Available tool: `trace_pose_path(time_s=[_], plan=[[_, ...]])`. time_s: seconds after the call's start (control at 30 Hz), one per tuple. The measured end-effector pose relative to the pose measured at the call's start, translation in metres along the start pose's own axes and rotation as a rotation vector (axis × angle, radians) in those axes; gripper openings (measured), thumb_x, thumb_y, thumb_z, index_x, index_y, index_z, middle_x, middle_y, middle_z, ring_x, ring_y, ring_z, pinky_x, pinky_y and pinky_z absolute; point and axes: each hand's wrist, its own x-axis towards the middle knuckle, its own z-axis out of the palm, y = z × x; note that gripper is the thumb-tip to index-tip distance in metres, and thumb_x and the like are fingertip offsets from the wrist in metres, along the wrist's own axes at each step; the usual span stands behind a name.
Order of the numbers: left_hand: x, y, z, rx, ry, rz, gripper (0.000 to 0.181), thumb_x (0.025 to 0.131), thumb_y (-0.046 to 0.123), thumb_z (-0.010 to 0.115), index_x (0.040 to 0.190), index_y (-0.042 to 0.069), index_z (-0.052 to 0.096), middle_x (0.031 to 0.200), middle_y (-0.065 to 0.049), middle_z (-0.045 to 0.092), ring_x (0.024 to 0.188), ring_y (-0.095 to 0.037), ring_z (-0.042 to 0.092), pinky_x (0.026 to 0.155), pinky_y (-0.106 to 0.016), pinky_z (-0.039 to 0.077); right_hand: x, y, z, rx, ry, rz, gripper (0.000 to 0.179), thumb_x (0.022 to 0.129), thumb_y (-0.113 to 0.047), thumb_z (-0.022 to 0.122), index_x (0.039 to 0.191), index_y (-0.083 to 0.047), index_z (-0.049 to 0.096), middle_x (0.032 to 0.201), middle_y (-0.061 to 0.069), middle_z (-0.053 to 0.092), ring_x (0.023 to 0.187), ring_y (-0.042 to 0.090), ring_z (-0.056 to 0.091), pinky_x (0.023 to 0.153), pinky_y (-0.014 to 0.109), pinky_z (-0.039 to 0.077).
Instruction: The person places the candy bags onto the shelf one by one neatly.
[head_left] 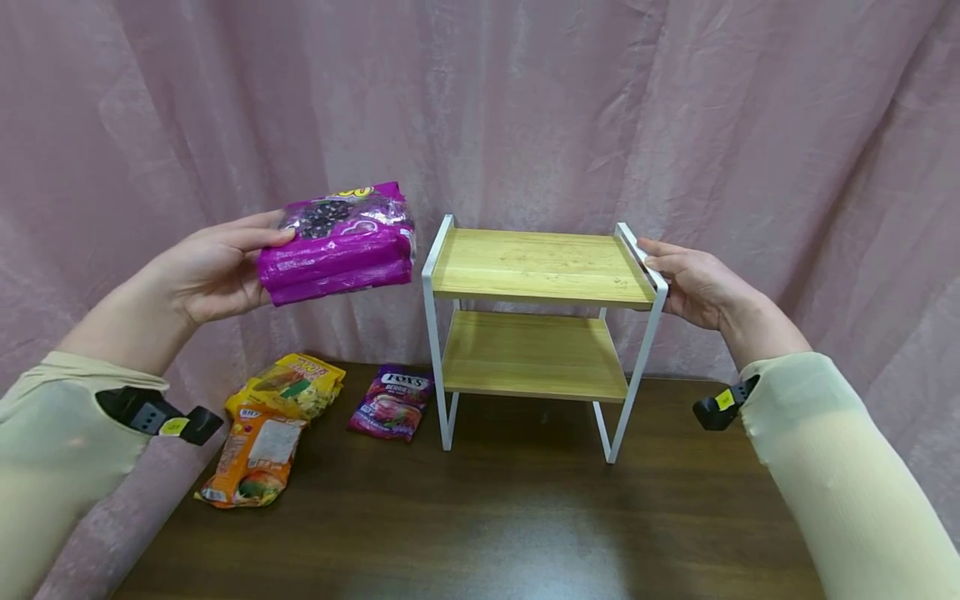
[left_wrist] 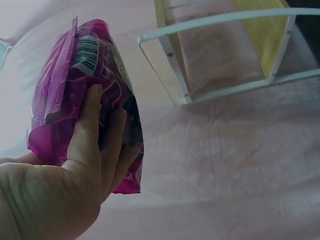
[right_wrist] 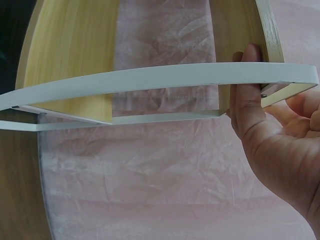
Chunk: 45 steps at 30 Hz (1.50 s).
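Note:
My left hand (head_left: 217, 265) grips a purple candy bag (head_left: 337, 250) by its left end, up in the air left of a small two-tier shelf. In the left wrist view the fingers spread along the underside of the bag (left_wrist: 82, 95), near a barcode. The shelf (head_left: 543, 267) has light wooden boards in a white metal frame and stands on the table. At its right side my right hand (head_left: 693, 283) holds the top board's edge, thumb above. From the right wrist view, fingers (right_wrist: 247, 100) reach under the board behind the white frame (right_wrist: 165, 76).
A purple Fox's candy bag (head_left: 393, 402) lies left of the shelf's legs. Farther left, a yellow snack bag (head_left: 296, 383) lies partly behind an orange bag (head_left: 255, 458) on the dark wooden table (head_left: 450, 517). A pink curtain (head_left: 525, 108) hangs close behind.

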Motion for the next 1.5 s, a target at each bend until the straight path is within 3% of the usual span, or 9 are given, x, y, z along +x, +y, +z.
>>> trace_pose_path(time_s=[0.27, 0.6, 0.83, 1.03, 1.5], plan=[[0.005, 0.001, 0.023, 0.016, -0.026, -0.001, 0.085, 0.104, 0.023, 0.062, 0.164, 0.043, 0.005, 0.153, -0.006, 0.026, 0.116, -0.024, 0.062, 0.097, -0.040, 0.053, 0.001, -0.001, 0.002, 0.012, -0.008, -0.001, 0.062, 0.113, -0.023, 0.037, 0.166, -0.024, 0.007, 0.115, 0.004, 0.063, 0.089, 0.010, 0.070, 0.077, 0.027, 0.059], [0.014, 0.003, 0.057, -0.025, -0.100, 0.025, 0.075, 0.103, 0.018, 0.062, 0.164, 0.033, 0.020, 0.152, -0.010, 0.032, 0.113, -0.025, 0.066, 0.093, -0.039, 0.055, 0.000, 0.000, 0.001, 0.020, -0.008, -0.004, 0.061, 0.113, -0.023, 0.036, 0.166, -0.023, 0.007, 0.114, 0.004, 0.063, 0.089, 0.009, 0.069, 0.077, 0.027, 0.059], [0.024, 0.000, 0.074, -0.001, -0.147, 0.030, 0.075, 0.105, 0.018, 0.059, 0.165, 0.028, 0.017, 0.151, -0.011, 0.034, 0.112, -0.025, 0.066, 0.092, -0.040, 0.055, 0.000, 0.000, 0.002, 0.023, 0.006, 0.002, 0.060, 0.113, -0.023, 0.037, 0.166, -0.025, 0.009, 0.113, 0.003, 0.064, 0.089, 0.009, 0.070, 0.077, 0.027, 0.059], [0.035, -0.002, 0.091, 0.025, -0.139, 0.031, 0.076, 0.105, 0.018, 0.058, 0.166, 0.027, 0.013, 0.153, -0.012, 0.033, 0.112, -0.025, 0.065, 0.091, -0.040, 0.056, -0.001, 0.000, 0.002, 0.023, 0.010, 0.002, 0.060, 0.113, -0.023, 0.037, 0.166, -0.026, 0.009, 0.113, 0.003, 0.064, 0.089, 0.009, 0.070, 0.077, 0.026, 0.059], [0.067, -0.012, 0.141, 0.053, -0.125, 0.031, 0.065, 0.107, 0.016, 0.052, 0.164, 0.022, 0.021, 0.151, -0.014, 0.042, 0.117, -0.028, 0.061, 0.086, -0.041, 0.059, 0.000, 0.000, 0.003, 0.059, -0.007, 0.000, 0.061, 0.113, -0.022, 0.037, 0.166, -0.024, 0.007, 0.113, 0.003, 0.065, 0.089, 0.009, 0.070, 0.078, 0.026, 0.058]])
